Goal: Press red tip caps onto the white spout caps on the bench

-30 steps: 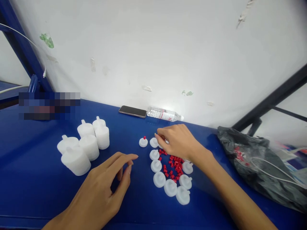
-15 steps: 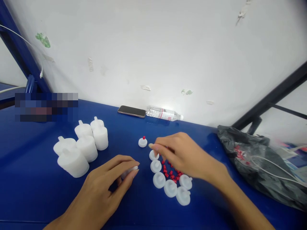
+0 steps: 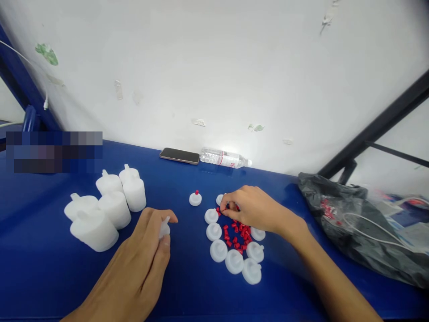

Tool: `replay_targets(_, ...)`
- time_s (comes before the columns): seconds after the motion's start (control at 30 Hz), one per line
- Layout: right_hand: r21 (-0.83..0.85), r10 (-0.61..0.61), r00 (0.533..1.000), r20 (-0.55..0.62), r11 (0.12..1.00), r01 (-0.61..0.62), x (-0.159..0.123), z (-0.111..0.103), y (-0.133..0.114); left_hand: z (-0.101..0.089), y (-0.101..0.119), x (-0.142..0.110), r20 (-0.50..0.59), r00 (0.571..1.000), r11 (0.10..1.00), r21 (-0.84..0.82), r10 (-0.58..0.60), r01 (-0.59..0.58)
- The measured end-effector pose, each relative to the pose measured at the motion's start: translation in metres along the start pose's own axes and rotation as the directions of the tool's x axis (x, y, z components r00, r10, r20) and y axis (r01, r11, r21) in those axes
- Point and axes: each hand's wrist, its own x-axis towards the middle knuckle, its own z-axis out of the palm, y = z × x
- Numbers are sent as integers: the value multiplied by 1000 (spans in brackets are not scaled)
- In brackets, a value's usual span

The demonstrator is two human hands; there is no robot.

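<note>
Holding white disc [image 3: 164,230] stem-up, left hand [image 3: 134,264] leaves tip exposed; right hand [image 3: 261,209] pinches near red caps [image 3: 246,232], contents unclear; surrounding discs [image 3: 218,251] corral caps.

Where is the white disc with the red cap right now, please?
In the head view, the red-capped disc sits near centre, left of the right hand, in front of the bottle.

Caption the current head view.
Left hand holds a spouted white disc; right hand reaches among red caps ringed by similar discs.
</note>
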Motion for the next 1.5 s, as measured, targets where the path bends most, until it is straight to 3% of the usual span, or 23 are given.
replay_targets(0.13, 47, -19, 997, -70, 999, 22, -5, -7, 2, 4, 1, 5, 32, 999, 998, -55, 26, -24)
replay_targets(0.2, 186, -49, 985, -163, 979, 79, -8, -11, 0, 7, 0, 6, -4, 999, 995, -84, 51, -51)
replay_targets(0.3, 451, -94, 966, -242, 871, 197, -11, -11, -9, 9, 1, 7, -69, 996, 993, -102, 49, -56)
replay_targets(0.4, 584, -150, 963, -224, 770, 256, -11, -4, -22, 7, 4, 8, -111, 992, 992, -103, 66, -78)
replay_targets(0.57, 675, -203, 965, -163, 691, 259, -10, 8, -40, 6, 4, 9, -111, 986, 988, -72, 126, -135)
replay_targets(0.83, 667, -203, 947, -248, 673, 319, -7, 17, -43, 8, 3, 8, -82, 984, 985, -55, 156, -161)
replay_targets(0.97, 595, -204, 945, -257, 737, 321, -6, 20, -45, 7, 5, 8, -74, 983, 982, -80, 166, -172)
replay_targets(1.13, 343, -303, 885, -354, 838, 424, -7, 30, -49, 6, 8, 7, -154, 972, 981, -50, 177, -187)
replay_targets(1.33, 227, -382, 799, -464, 821, 524, -9, 37, -58, 6, 8, 4, -142, 958, 967, -16, 250, -255)
replay_targets(1.5, 195, -390, 789, -475, 828, 526, -12, 38, -64, 4, 5, 3, -131, 952, 960, 12, 277, -278)
